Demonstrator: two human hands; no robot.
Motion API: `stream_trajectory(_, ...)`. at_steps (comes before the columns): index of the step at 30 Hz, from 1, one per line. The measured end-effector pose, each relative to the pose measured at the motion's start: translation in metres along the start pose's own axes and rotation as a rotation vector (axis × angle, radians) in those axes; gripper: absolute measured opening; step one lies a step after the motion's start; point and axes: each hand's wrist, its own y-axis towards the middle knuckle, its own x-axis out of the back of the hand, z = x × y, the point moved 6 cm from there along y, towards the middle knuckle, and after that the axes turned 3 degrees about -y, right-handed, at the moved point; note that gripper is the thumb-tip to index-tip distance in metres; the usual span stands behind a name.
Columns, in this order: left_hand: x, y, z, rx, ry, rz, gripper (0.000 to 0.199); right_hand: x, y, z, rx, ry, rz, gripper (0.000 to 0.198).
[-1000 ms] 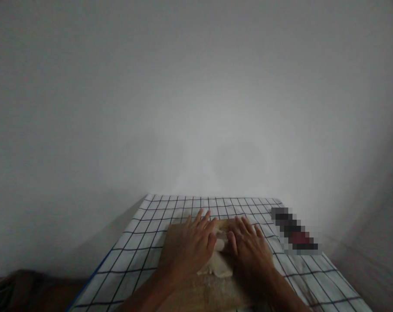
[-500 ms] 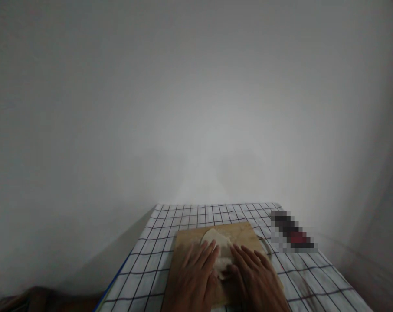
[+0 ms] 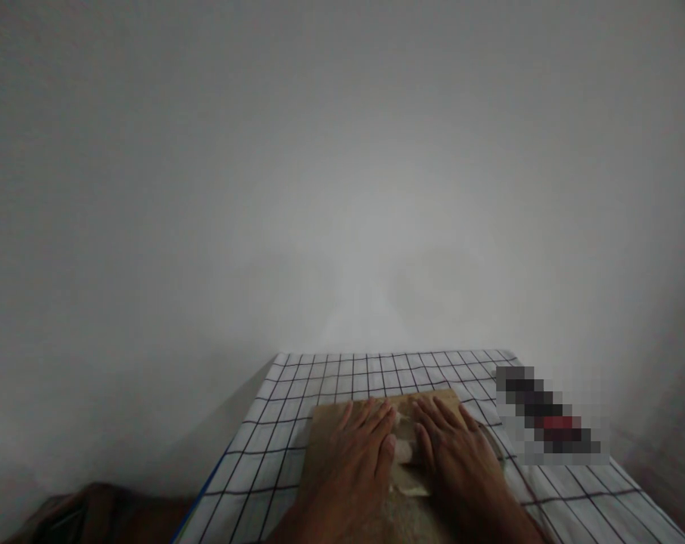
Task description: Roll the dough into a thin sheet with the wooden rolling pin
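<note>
A wooden board (image 3: pixel 325 423) lies on the checked cloth. On it is a sheet of pale dough (image 3: pixel 411 482), mostly covered by my hands. Across the dough runs a pale rod that looks like a rolling pin (image 3: pixel 406 452); only its middle shows between my hands. My left hand (image 3: pixel 358 446) is laid flat over the rod's left part, fingers stretched towards the far edge of the board. Over the right part rests my right hand (image 3: pixel 453 442), also flat with its fingers out. Both palms hide the rod's ends.
The table is covered by a white cloth with dark grid lines (image 3: pixel 263 446). A blurred-out dark and red item (image 3: pixel 552 415) lies at the table's right edge. Beside the board's right side, a round rim (image 3: pixel 493 438) partly shows. A pale wall (image 3: pixel 342 189) stands behind.
Both hands have slid forward, away from me, over the board. More dough now shows on the near side of the rod, and the far part is covered. The view has shifted slightly.
</note>
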Motion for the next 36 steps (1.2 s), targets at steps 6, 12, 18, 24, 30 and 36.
stream_trajectory(6, -0.011, 0.028, 0.021, 0.017, -0.042, 0.106, 0.047, -0.008, 0.036, -0.014, -0.046, -0.009, 0.063, 0.044)
stream_trajectory(12, -0.027, 0.065, 0.047, 0.038, -0.059, 0.187, 0.050, -0.021, 0.065, -0.033, -0.112, 0.006, 0.106, 0.042)
stream_trajectory(18, -0.038, 0.083, 0.057, -0.070, -0.049, 0.239, 0.044, -0.022, 0.077, -0.036, -0.151, -0.029, 0.115, 0.035)
stream_trajectory(24, -0.036, 0.079, 0.059, -0.035, 0.012, 0.186, 0.044, -0.011, 0.067, -0.030, -0.193, -0.046, 0.097, 0.039)
stream_trajectory(30, -0.016, 0.061, 0.039, 0.169, 0.088, 0.111, 0.047, 0.000, 0.044, -0.021, -0.228, -0.024, 0.020, 0.043)
stream_trajectory(36, -0.009, 0.037, 0.022, 0.260, 0.119, 0.073, 0.050, 0.013, 0.009, -0.004, -0.237, -0.004, -0.085, 0.039)
